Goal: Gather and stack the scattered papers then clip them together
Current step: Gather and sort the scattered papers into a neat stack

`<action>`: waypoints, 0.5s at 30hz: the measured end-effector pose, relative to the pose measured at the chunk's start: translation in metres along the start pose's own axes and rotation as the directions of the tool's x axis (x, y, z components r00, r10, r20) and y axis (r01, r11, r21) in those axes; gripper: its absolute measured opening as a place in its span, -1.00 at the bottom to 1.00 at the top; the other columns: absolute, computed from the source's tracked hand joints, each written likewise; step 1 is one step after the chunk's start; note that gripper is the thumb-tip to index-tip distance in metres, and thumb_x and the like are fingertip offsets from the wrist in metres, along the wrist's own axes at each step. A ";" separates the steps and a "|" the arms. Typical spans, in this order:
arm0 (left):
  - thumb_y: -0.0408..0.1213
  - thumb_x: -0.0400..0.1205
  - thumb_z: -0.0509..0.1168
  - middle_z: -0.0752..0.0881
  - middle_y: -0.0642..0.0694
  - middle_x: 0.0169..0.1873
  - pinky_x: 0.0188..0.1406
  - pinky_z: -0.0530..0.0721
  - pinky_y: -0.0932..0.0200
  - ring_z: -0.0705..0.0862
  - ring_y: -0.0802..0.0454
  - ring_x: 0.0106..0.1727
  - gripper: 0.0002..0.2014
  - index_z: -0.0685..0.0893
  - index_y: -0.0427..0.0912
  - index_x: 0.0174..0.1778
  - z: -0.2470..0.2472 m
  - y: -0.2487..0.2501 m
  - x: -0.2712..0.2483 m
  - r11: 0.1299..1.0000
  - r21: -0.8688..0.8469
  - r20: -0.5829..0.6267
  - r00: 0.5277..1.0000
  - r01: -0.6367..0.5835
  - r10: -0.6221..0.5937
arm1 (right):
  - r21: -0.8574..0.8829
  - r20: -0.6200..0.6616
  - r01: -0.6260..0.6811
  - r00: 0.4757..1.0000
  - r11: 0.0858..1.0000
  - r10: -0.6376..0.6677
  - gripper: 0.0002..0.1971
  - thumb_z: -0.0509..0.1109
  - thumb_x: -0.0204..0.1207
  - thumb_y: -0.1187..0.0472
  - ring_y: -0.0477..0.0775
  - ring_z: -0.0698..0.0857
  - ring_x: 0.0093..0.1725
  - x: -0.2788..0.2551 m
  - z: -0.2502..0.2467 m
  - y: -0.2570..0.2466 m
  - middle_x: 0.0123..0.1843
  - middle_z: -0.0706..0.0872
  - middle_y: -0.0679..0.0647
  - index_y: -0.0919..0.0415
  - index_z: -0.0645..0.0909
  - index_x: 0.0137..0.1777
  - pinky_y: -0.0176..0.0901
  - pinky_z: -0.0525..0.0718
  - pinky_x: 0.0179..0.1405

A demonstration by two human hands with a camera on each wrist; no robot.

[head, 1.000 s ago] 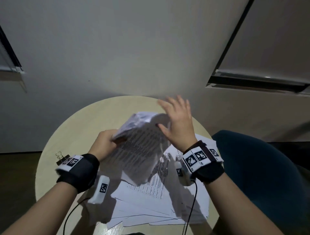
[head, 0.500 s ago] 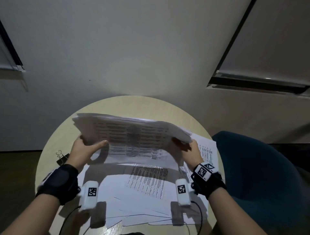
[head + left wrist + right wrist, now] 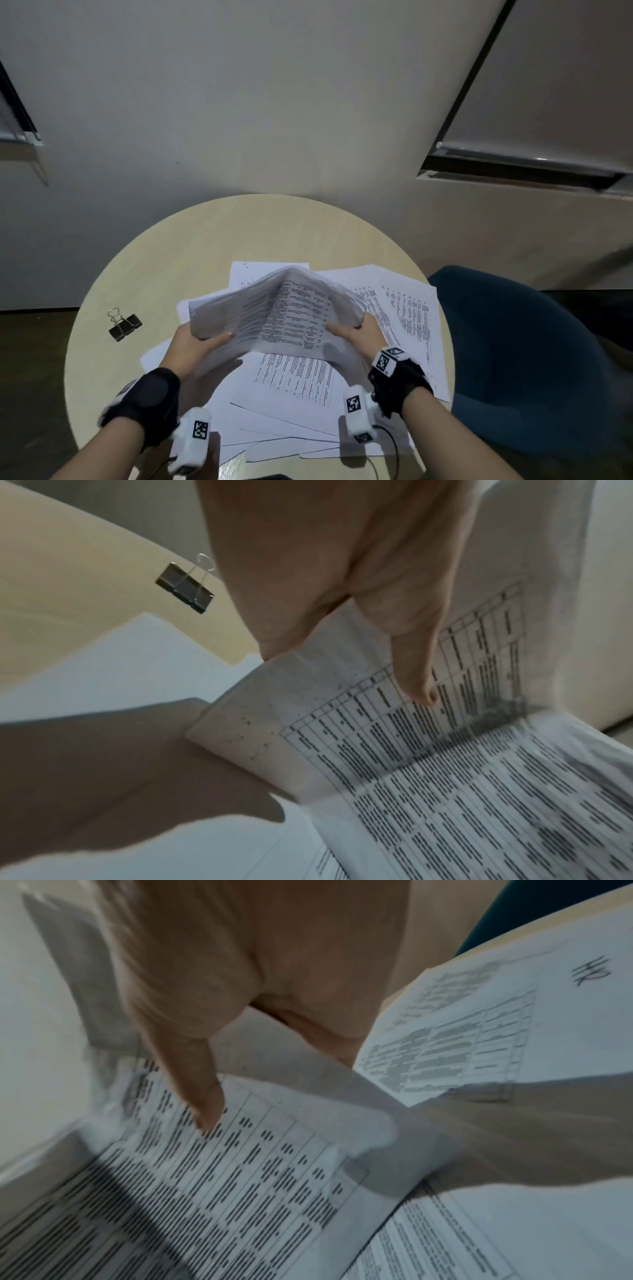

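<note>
1. Head view: both hands hold one sheaf of papers (image 3: pixel 274 318) in the air above the round table (image 3: pixel 212 246). The sheaf bows upward in the middle like a tent, its printed side facing the person.
2. The left hand (image 3: pixel 191 346) pinches the sheaf's left end, thumb lying across the printed face and the other fingers hidden behind the sheets.
3. The right hand (image 3: pixel 359 337) pinches the sheaf's right end the same way, thumb on the print, the remaining fingers out of sight behind the paper.
4. Loose sheets (image 3: pixel 298 404) lie fanned over the table under the sheaf, reaching toward the table's near edge and its right side; some show tables of text, some are blank.
5. A black binder clip (image 3: pixel 125 327) lies flat on bare tabletop to the left of the sheaf, apart from every sheet, its wire handles pointing away from the person.
6. Left wrist view: the thumb (image 3: pixel 416 674) presses on a printed grid near the sheaf's edge, and the clip (image 3: pixel 185 588) shows beyond the hand on the table.
7. Right wrist view, blurred: the thumb (image 3: pixel 202 1096) rests on the print, with a sheet bearing a handwritten mark (image 3: pixel 496 1031) lying on the table to the sheaf's right.
8. A dark blue chair (image 3: pixel 520 359) stands just beside the table's right edge.
</note>
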State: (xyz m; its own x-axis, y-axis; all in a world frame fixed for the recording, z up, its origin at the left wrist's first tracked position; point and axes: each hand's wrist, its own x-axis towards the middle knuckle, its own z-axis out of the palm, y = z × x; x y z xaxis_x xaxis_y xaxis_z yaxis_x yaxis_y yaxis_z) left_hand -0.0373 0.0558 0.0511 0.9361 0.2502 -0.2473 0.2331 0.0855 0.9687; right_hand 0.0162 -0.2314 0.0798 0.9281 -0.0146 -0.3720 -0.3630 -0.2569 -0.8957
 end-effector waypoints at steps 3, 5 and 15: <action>-0.17 0.16 0.72 0.83 -0.13 -0.07 0.19 0.68 -0.12 0.77 -0.18 0.11 -0.50 0.74 -0.14 -0.02 -0.009 0.004 0.005 0.999 -0.033 -0.038 0.999 -0.013 0.011 | 0.104 -0.094 0.135 0.988 0.985 -0.125 -0.77 0.55 0.43 0.35 0.08 0.78 -0.02 0.005 -0.001 -0.009 -0.09 0.80 0.06 0.26 0.67 0.06 -0.25 0.79 -0.08; 0.08 -0.08 0.73 0.85 -0.17 -0.06 0.05 0.75 -0.05 0.82 -0.08 0.00 -0.23 0.76 -0.17 0.03 -0.017 0.006 0.006 0.997 -0.073 -0.039 0.999 -0.020 0.017 | 0.112 -0.115 0.220 0.972 0.969 -0.207 -0.78 0.58 0.38 0.39 0.15 0.81 0.03 0.009 -0.007 -0.014 -0.05 0.85 0.15 0.24 0.76 0.03 0.01 0.78 0.08; -0.64 0.49 0.40 0.81 -0.04 -0.29 -0.58 0.62 0.48 0.77 0.23 -0.46 -0.82 0.70 -0.33 -0.06 -0.005 -0.019 -0.010 0.992 -0.031 -0.011 0.993 0.118 -0.119 | -0.079 0.096 -0.206 0.972 0.975 0.213 -0.49 0.60 0.35 0.33 0.07 0.67 0.09 0.007 -0.005 0.041 0.10 0.65 0.08 0.28 0.45 0.24 -0.40 0.75 -0.15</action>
State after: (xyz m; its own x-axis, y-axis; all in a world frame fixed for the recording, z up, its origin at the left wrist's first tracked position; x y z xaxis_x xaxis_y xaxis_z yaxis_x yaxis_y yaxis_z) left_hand -0.0522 0.0566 0.0346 0.8986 0.2493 -0.3610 0.3340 0.1448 0.9314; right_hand 0.0079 -0.2470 0.0414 0.8172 0.0235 -0.5759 -0.5388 -0.3234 -0.7779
